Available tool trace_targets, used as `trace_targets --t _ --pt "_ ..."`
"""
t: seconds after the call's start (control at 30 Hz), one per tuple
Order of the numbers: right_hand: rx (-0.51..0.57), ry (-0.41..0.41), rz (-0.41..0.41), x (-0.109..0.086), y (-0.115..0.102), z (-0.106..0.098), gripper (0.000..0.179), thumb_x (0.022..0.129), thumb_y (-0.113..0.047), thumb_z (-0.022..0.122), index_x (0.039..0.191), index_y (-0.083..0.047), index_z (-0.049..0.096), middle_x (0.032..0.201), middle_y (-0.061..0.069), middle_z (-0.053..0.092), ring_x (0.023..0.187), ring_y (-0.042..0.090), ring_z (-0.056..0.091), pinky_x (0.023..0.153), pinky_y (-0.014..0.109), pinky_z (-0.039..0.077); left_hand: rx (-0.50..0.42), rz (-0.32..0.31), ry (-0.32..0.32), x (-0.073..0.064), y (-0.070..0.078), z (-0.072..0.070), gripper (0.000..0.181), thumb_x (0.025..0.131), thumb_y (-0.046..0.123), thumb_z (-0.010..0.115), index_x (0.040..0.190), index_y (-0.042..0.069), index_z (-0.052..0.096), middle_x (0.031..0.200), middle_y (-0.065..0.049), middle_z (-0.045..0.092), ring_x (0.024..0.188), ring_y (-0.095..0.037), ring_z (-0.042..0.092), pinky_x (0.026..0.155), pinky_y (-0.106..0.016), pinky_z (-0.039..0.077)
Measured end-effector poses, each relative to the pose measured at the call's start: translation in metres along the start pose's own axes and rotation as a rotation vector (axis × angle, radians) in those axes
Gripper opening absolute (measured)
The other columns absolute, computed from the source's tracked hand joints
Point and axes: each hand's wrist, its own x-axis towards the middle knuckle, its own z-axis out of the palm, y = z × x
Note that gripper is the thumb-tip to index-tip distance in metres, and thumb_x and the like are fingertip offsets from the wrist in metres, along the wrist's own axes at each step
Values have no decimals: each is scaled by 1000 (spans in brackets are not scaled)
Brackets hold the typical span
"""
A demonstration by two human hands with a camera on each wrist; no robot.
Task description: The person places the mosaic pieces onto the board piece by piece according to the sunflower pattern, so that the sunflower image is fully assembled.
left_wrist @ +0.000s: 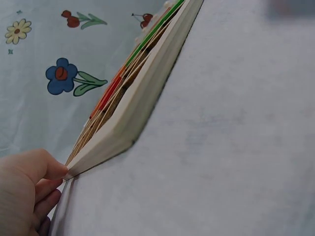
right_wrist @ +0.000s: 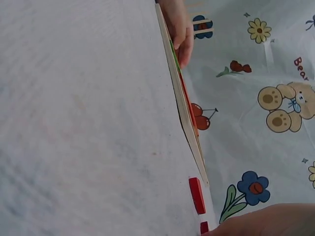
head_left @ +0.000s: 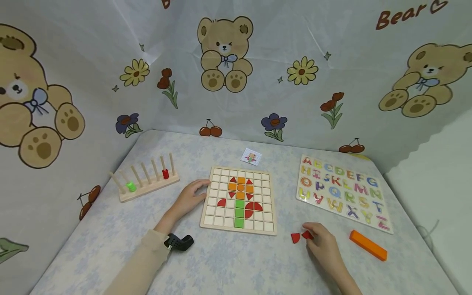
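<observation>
A wooden grid board [head_left: 273, 196] lies on the table, bearing an orange, red and green pattern of flat pieces. At its left edge my left hand [head_left: 189, 198] rests, relaxed fingertips against the frame; the left wrist view shows that hand [left_wrist: 27, 189] right at a board corner. To the right of the board, my right hand [head_left: 326, 245] pinches a red quarter-circle piece [head_left: 307, 234] between thumb and fingers, low at the tabletop. Another red quarter-circle piece [head_left: 295, 238] lies just left of it. The right wrist view catches only part of my right hand [right_wrist: 270, 221].
Behind the board lies a small pattern card [head_left: 251, 157]. A wooden peg rack [head_left: 149, 187] with green and red beads stands at left. On the right are an alphabet puzzle board [head_left: 343, 190] and an orange bar [head_left: 368, 245]. A bear-print cloth [head_left: 258, 106] hangs behind.
</observation>
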Motion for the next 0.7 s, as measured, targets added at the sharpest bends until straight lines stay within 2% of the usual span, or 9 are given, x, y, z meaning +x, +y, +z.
trace_targets --t 0.17,0.27,0.37,0.43,0.6,0.7 --pt "-4 10 19 3 4 -1 34 81 5 75 114 1 69 109 14 72 96 25 66 91 46 57 5 6 -2 1 0 0 46 99 14 59 143 8 53 152 -12 47 146 -34 37 119 -54 32" --pt "13 26 -9 8 2 -2 34 81 5 76 114 2 69 108 13 73 95 25 66 88 42 58 14 7 -3 1 0 0 46 99 13 59 144 7 52 152 -13 47 145 -34 37 118 -53 33" --pt "41 58 -96 17 -8 0 33 80 6 76 112 2 70 105 12 73 93 26 67 83 38 59 9 6 -3 0 0 -1 46 99 13 59 143 7 52 152 -13 47 145 -34 37 118 -52 33" --pt "69 62 -185 26 -18 3 32 79 7 76 110 3 71 102 12 74 90 26 67 79 36 58 7 5 -4 0 0 -2 46 98 12 60 143 6 52 152 -14 47 145 -34 38 118 -52 34" --pt "188 -54 -351 53 -56 22 32 80 7 75 112 2 69 104 13 73 91 27 68 79 37 59 -15 12 -10 0 1 -3 46 98 12 60 143 6 52 151 -14 47 145 -35 38 119 -52 33" --pt "252 -137 -413 66 -80 35 32 83 6 73 114 3 68 108 16 72 95 29 68 81 41 59 -21 31 -17 0 2 -2 46 99 14 60 143 6 52 151 -15 47 144 -36 38 118 -54 33"
